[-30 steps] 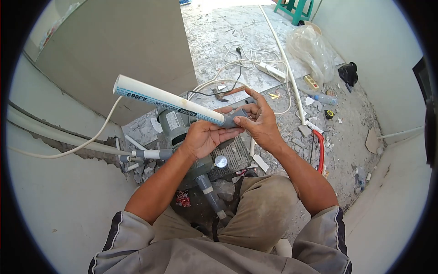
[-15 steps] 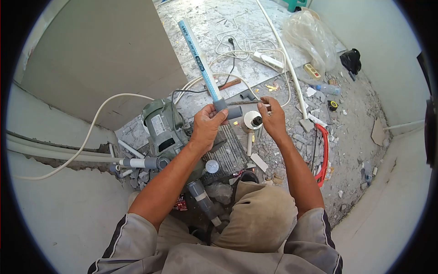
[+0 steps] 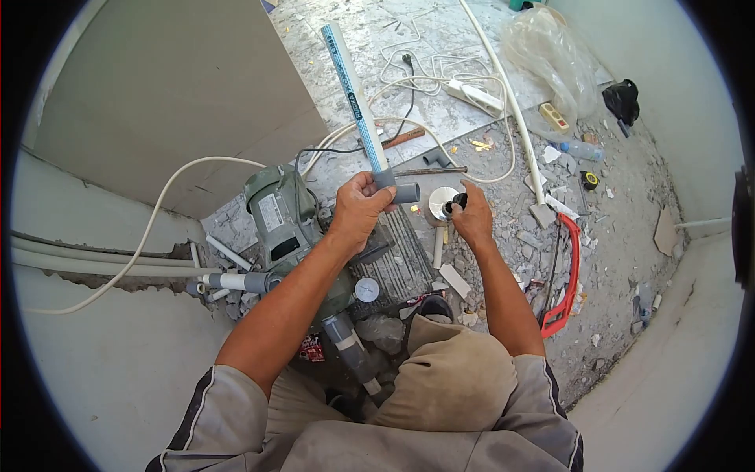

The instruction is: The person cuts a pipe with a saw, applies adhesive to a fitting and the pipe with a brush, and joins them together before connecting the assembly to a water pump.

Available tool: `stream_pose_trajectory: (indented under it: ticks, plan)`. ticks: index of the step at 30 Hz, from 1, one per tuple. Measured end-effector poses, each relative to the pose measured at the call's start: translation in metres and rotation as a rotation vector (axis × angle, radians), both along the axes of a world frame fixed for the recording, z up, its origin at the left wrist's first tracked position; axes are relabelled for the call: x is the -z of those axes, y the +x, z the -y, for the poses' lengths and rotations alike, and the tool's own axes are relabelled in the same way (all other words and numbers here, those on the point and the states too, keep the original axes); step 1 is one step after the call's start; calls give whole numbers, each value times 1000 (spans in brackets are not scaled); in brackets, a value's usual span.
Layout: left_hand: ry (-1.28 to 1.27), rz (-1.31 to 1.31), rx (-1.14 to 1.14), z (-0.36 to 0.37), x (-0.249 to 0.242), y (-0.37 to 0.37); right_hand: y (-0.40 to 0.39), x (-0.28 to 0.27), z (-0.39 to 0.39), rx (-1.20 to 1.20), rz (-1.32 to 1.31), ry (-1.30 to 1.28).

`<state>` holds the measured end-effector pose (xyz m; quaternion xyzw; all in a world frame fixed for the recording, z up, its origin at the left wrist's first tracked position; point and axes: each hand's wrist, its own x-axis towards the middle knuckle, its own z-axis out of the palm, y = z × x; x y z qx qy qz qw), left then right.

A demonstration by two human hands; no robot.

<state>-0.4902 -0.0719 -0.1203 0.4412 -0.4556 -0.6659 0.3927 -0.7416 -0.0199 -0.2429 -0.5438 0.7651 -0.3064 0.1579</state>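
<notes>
My left hand [image 3: 362, 211] is closed around a grey elbow fitting [image 3: 406, 193], its free opening turned to the right. From the fitting a white pipe [image 3: 354, 98] with blue printing rises away from me. To the right, my right hand [image 3: 475, 219] has thumb and fingers pinched on the black cap [image 3: 461, 201] of a round white-topped container [image 3: 440, 197]. A dark round neck shows just beside the fingertips. Beyond the container lies a thin metal rod [image 3: 429, 171], and a loose grey fitting [image 3: 438, 160] sits farther back.
A green water pump [image 3: 275, 212] with a pressure gauge [image 3: 366, 289] stands at left. On the rubble at right are a red hacksaw [image 3: 568, 291] and a tape measure [image 3: 589, 180]. Behind them lie a long white pipe [image 3: 503, 94], a power strip [image 3: 475, 97] and cables.
My right hand has come down from above the container and closed on its black cap. The left hand keeps its hold on the elbow fitting. The whole view has shifted slightly.
</notes>
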Motion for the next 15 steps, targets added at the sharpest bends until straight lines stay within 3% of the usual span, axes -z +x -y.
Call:
stream_pose_trajectory:
  ticks: [15]
  plan:
    - [10, 45, 27, 8, 19, -14, -23, 21, -61, 450, 407, -113]
